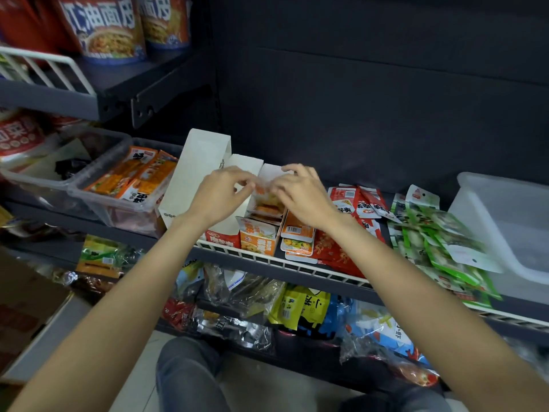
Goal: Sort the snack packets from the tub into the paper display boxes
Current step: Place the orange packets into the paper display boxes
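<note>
Both hands, left [221,190] and right [300,193], pinching snack packet [265,194] between them, above paper display box [261,233]

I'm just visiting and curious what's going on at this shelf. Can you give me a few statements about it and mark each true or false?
1. Both hands, left hand and right hand, meet over the orange display box. True.
2. The green packets lie left of the hands. False: they lie to the right.
3. The clear tub on the left holds orange packets. True.
4. The white tub on the right is piled high with packets. False: none show inside.
</note>
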A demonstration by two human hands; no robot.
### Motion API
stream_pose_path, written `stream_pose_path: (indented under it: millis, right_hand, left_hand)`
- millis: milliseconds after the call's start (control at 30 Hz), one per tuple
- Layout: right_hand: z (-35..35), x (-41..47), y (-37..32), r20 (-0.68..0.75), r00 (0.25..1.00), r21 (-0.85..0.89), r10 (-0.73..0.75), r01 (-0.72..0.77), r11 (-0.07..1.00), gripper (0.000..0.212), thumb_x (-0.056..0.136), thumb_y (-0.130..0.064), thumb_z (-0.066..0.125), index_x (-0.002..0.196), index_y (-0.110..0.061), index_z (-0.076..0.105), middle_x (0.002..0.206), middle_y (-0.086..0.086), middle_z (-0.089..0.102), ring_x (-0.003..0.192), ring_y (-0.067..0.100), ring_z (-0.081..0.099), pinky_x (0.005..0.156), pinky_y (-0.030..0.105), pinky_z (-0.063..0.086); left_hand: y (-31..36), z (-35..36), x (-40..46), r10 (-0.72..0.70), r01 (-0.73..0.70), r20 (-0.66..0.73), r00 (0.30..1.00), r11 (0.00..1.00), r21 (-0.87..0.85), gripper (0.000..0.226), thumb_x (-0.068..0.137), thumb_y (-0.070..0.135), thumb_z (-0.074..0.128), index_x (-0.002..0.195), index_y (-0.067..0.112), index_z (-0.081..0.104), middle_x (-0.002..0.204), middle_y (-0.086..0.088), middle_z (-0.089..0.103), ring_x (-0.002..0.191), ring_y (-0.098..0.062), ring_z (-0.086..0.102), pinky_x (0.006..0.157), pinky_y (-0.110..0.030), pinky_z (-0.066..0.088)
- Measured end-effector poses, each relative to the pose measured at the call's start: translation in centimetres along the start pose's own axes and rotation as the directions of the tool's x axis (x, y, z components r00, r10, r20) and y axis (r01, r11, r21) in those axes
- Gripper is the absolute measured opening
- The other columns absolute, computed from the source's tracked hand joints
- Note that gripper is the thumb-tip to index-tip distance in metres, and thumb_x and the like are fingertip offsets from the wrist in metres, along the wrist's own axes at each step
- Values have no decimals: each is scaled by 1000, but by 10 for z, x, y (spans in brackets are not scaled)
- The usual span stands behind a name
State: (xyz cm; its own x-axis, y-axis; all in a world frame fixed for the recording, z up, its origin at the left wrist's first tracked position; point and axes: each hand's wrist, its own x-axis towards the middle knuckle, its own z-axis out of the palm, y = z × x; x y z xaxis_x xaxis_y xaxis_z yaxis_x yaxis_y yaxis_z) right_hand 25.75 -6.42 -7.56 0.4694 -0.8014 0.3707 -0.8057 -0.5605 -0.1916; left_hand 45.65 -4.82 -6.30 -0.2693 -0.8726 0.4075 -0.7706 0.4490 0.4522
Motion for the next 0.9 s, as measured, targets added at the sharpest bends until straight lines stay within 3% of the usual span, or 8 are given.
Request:
stream_pose_path:
  millis: [100,167,267,333,400,633,800,900]
  right_hand:
    - [7,-9,3,248,969,-166,1,42,985,47,96,-32,25,134,-25,52,158,4,18,146,23,-9,117,48,-9]
    - [-1,-10,7,293,956,-83,27,-2,997,58,89,-34,20,142,-24,42,160,2,6,145,21,-16,117,46,-13]
    - [-19,-14,21,138,987,188,80,-106,976,50,88,-21,36,137,-20,49,150,0,35,144,19,16,119,42,9]
    - [-30,-20,35,54,976,357,213,-218,909,38,91,-7,45,123,-16,62,124,1,61,123,15,51,108,39,37]
    - [-32,-23,50,62,936,403,348,-342,849,29,92,-5,48,109,-15,68,99,-1,70,100,11,65,94,32,50]
    - [14,7,84,249,867,90,431,-464,881,30,93,-22,56,122,-18,62,121,6,64,109,23,60,91,33,48]
    - [49,43,95,364,893,-42,263,-267,963,72,80,-33,70,143,-20,38,144,6,41,133,26,37,108,40,35]
    - [62,56,107,505,846,-5,172,-196,981,81,77,-34,74,145,-22,32,150,3,36,136,24,35,109,38,34]
  left_hand:
    - [-4,2,-7,-19,12,219,975,999,32,32,95,27,53,127,27,58,119,4,65,110,-13,58,94,-27,43]
    - [0,-3,-9,-29,39,328,944,999,-25,34,97,35,49,129,28,57,123,7,63,116,-9,55,97,-24,38]
    - [4,-15,-13,-45,90,362,931,990,-108,36,97,39,44,127,26,59,129,9,59,120,-7,51,102,-25,37]
    - [7,-19,-14,-27,48,313,949,997,-57,35,98,39,43,125,27,60,127,9,61,117,-8,54,101,-29,40]
    - [14,-18,-12,19,-32,236,971,998,51,32,98,38,44,122,28,62,120,9,65,109,-9,58,92,-26,43]
    - [36,16,33,99,-134,181,978,973,190,34,95,35,50,127,29,57,130,7,58,119,-14,52,96,-29,41]
    - [18,45,77,25,-146,314,949,918,369,73,87,57,52,146,20,32,153,0,31,142,-17,21,117,-38,8]
    - [9,58,78,-44,-88,363,931,936,340,77,84,64,51,146,22,32,151,1,35,140,-17,27,117,-40,5]
